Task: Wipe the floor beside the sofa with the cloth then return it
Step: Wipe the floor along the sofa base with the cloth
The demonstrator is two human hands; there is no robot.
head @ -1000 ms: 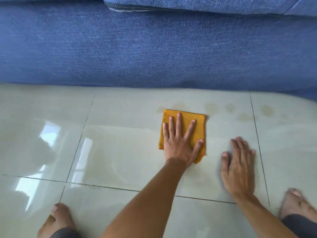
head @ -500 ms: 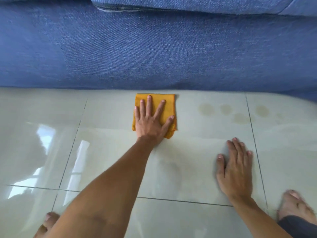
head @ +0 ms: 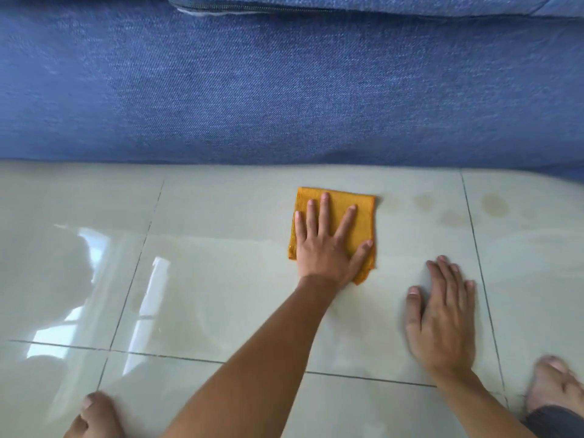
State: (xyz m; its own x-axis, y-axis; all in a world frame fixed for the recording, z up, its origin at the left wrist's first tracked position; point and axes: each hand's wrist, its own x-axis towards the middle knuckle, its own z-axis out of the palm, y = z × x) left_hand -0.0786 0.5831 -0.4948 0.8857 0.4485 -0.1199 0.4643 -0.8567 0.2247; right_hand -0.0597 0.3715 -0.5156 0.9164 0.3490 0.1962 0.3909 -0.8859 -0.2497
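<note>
A folded orange cloth (head: pixel 361 211) lies on the glossy pale tiled floor (head: pixel 221 279), a little in front of the blue sofa's base (head: pixel 284 90). My left hand (head: pixel 325 245) presses flat on the cloth with its fingers spread, covering most of it. My right hand (head: pixel 442 317) rests flat on the bare tile to the right of the cloth and nearer to me, holding nothing. Faint brownish stains (head: pixel 494 205) mark the floor to the right of the cloth, close to the sofa.
The sofa front runs across the whole far side, with a cushion edge (head: pixel 316 4) at the top. My bare feet show at the bottom left (head: pixel 98 415) and the bottom right (head: pixel 556 384). Window glare reflects on the left tiles.
My left hand slid the cloth left and toward the sofa, then back right and a little nearer to me. The right hand has stayed planted on the tile.
</note>
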